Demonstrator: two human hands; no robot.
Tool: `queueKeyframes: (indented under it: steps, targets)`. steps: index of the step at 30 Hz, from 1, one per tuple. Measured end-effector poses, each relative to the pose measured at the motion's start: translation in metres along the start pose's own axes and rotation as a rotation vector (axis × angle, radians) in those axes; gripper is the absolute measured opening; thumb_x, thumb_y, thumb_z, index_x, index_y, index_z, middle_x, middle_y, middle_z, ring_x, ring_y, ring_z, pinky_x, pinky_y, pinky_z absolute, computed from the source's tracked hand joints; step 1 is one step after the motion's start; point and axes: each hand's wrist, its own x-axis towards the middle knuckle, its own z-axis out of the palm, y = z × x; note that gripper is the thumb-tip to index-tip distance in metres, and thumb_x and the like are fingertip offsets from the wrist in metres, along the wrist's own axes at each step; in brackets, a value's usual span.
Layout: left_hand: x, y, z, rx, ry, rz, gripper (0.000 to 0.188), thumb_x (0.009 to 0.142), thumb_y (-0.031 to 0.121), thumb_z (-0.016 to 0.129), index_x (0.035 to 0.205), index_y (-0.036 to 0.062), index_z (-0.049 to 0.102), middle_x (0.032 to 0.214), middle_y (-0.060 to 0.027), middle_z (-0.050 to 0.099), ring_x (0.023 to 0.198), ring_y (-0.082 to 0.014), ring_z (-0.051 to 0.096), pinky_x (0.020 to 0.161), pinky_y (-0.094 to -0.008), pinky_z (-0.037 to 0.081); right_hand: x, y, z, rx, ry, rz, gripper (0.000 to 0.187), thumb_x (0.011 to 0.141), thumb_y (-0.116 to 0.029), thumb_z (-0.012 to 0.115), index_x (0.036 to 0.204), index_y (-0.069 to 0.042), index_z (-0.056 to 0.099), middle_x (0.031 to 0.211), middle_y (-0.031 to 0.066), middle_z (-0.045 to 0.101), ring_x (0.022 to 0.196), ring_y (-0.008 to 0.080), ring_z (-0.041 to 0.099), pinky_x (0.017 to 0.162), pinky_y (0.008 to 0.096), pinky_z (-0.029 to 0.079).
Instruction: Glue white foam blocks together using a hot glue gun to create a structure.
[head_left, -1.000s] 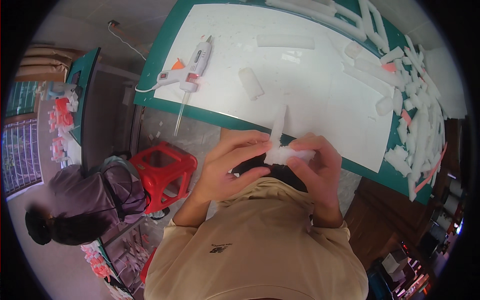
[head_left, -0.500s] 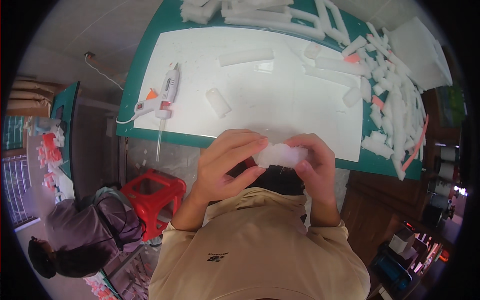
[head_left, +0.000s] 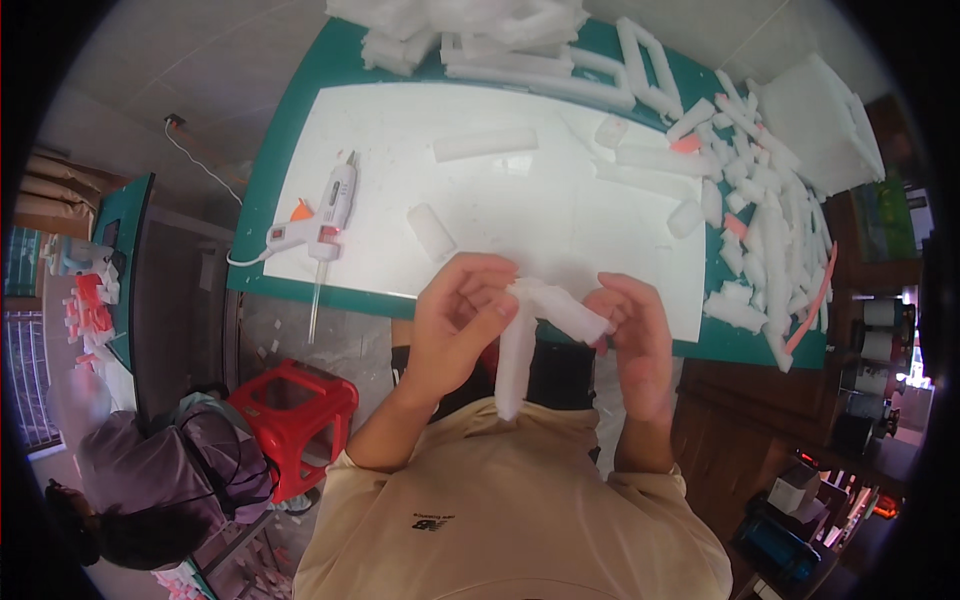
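Observation:
A white foam piece [head_left: 513, 360] with two arms, bent at an angle, hangs in front of my shirt, just off the table's near edge. My left hand [head_left: 465, 320] pinches it at the upper corner, between thumb and fingers. One arm of the foam points down toward me; the other slants to the right. At the end of that slanting arm is my right hand [head_left: 637, 335], its fingers curled around the tip and partly hidden there. Beyond my left hand, a short foam block [head_left: 431, 232] lies on the white board [head_left: 560, 215].
At the board's left lies a white glue gun [head_left: 335, 205] with a clear glue stick. A longer foam strip [head_left: 486, 145] lies farther back. Foam scraps [head_left: 765, 235] heap up at the right; foam frames [head_left: 650, 68] lie at the back. A red stool [head_left: 295, 420] and another person [head_left: 175, 460] are at left.
The foam piece, earlier held level between both hands, has turned so its two arms show, one pointing down toward me. My right hand's fingers have shifted to the slanting arm's end.

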Motion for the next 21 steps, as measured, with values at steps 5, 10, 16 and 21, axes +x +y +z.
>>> queueKeyframes:
  steps: [5, 10, 16, 21]
  targets:
    - [0.001, -0.025, -0.007, -0.218, 0.141, -0.103, 0.029, 0.091, 0.003, 0.058, 0.117, 0.0018, 0.045, 0.108, -0.0093, 0.058, 0.1, -0.0163, 0.059, 0.085, -0.0307, 0.049, -0.006, 0.01, 0.007, -0.111, 0.055, 0.128, 0.07, 0.083, -0.029, 0.07, 0.137, 0.001, 0.036, 0.112, 0.0102, 0.053, 0.086, 0.0161, 0.052, 0.074, 0.0265, 0.044]
    - [-0.001, -0.032, -0.009, -0.227, 0.112, -0.079, 0.038, 0.091, 0.007, 0.059, 0.124, 0.0052, 0.039, 0.122, -0.0147, 0.055, 0.105, -0.0222, 0.058, 0.084, -0.0337, 0.05, -0.005, -0.001, 0.002, -0.396, 0.033, 0.169, 0.058, 0.075, -0.005, 0.073, 0.128, -0.002, 0.05, 0.112, 0.0084, 0.059, 0.097, 0.0156, 0.057, 0.081, 0.0283, 0.046]
    - [0.017, -0.012, -0.01, 0.039, 0.049, -0.005, 0.042, 0.089, 0.0, 0.058, 0.126, 0.0046, 0.039, 0.119, -0.0113, 0.054, 0.101, -0.0176, 0.06, 0.078, -0.0272, 0.051, 0.009, -0.006, -0.014, -0.604, 0.228, 0.098, 0.039, 0.079, -0.003, 0.068, 0.117, 0.001, 0.06, 0.111, 0.012, 0.063, 0.104, 0.0171, 0.057, 0.09, 0.0291, 0.043]
    - [0.021, 0.002, -0.048, 1.062, 0.275, 0.201, 0.038, 0.08, 0.008, 0.07, 0.115, 0.0029, 0.055, 0.086, -0.0068, 0.059, 0.071, -0.0153, 0.058, 0.06, -0.028, 0.046, 0.035, 0.014, -0.022, -1.057, 0.36, -0.046, 0.037, 0.078, -0.007, 0.07, 0.113, -0.001, 0.062, 0.098, 0.0166, 0.063, 0.088, 0.0317, 0.057, 0.08, 0.0364, 0.046]
